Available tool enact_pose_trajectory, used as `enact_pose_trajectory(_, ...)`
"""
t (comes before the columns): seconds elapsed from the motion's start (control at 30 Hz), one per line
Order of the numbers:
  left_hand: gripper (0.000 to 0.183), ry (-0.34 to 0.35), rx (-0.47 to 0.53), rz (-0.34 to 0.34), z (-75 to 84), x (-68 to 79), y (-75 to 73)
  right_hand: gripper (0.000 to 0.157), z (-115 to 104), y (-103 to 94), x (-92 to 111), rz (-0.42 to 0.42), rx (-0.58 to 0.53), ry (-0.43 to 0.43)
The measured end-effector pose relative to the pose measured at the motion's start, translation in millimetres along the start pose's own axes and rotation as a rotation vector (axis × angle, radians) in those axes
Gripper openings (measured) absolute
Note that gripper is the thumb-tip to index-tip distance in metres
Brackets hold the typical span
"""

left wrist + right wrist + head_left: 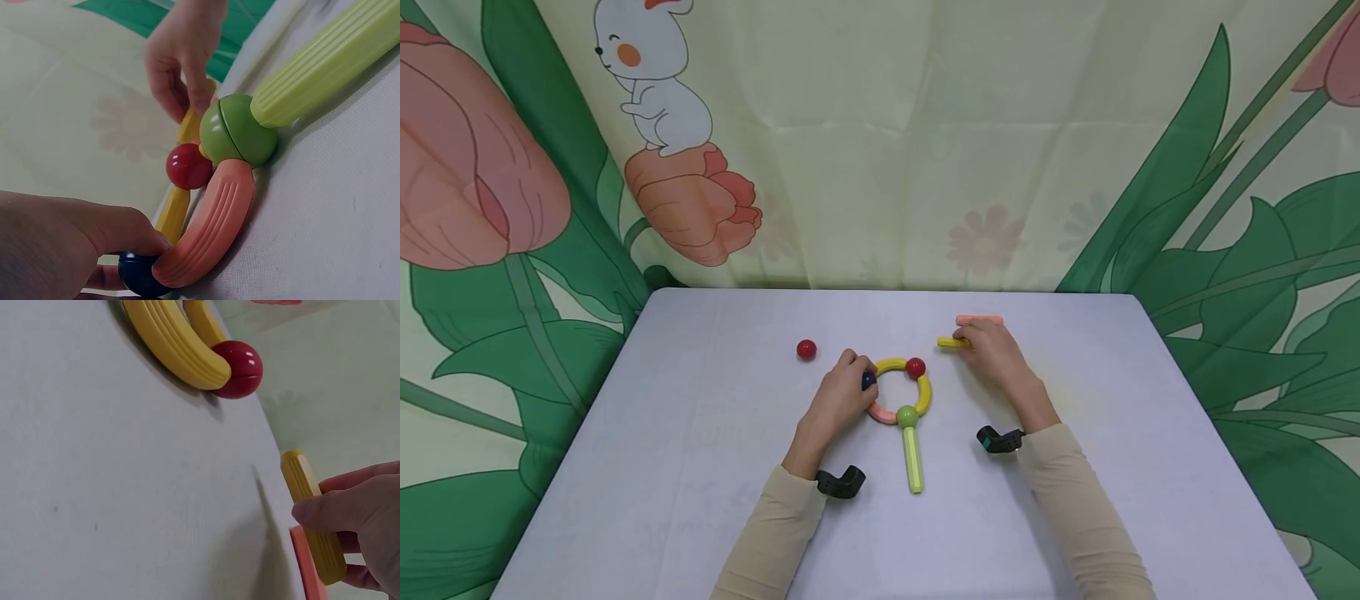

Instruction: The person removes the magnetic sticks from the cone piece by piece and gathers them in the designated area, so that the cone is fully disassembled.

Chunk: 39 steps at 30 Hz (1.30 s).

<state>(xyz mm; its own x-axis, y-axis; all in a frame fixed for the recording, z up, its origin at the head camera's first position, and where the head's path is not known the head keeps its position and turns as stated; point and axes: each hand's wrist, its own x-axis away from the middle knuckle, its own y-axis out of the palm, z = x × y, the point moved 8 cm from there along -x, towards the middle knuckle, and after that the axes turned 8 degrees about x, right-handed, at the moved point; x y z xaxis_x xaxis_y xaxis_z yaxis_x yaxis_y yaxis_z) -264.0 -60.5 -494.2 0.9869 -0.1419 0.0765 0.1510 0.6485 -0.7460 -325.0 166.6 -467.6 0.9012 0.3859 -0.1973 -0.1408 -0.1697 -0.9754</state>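
A ring of curved rods and balls lies on the table, with a straight light green rod [913, 460] running from its green ball [907, 416] toward the person. My left hand [838, 392] grips the dark blue ball [140, 273] at the ring's left side, where a curved salmon rod [209, 225] joins it. A red ball [915, 367] sits between two curved yellow rods [924, 394] at the ring's far side. Right of the ring, my right hand [992, 354] pinches a straight yellow rod [312, 519] between thumb and fingers, its left end sticking out.
A straight salmon rod [979, 320] lies just beyond the right hand, near the table's back edge. To the left of the ring rests a loose red ball [807, 350]. A printed curtain [865, 167] hangs behind the white table [700, 467].
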Motion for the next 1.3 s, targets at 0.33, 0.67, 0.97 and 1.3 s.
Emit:
enact_pose_trajectory(0.33, 0.028, 0.000, 0.007, -0.005, -2.1, -0.1, 0.9, 0.026, 25, 13.3, 2, -0.047, -0.017, 0.081)
enact_pose_trajectory(0.67, 0.028, 0.009, 0.004, -0.005, -2.1, -0.4, 0.9, 0.029, 41, 19.8, 3, -0.067, -0.048, 0.116)
enact_pose_trajectory(0.97, 0.028, 0.013, 0.008, -0.001, -1.5, 0.0, -0.5, 0.023, 42, 13.8, 3, -0.010, -0.018, 0.090)
enact_pose_trajectory(1.3, 0.028, 0.014, 0.014, -0.001, -1.2, 0.8, -0.7, 0.020, 46, 12.8, -3, 0.045, -0.019, 0.094)
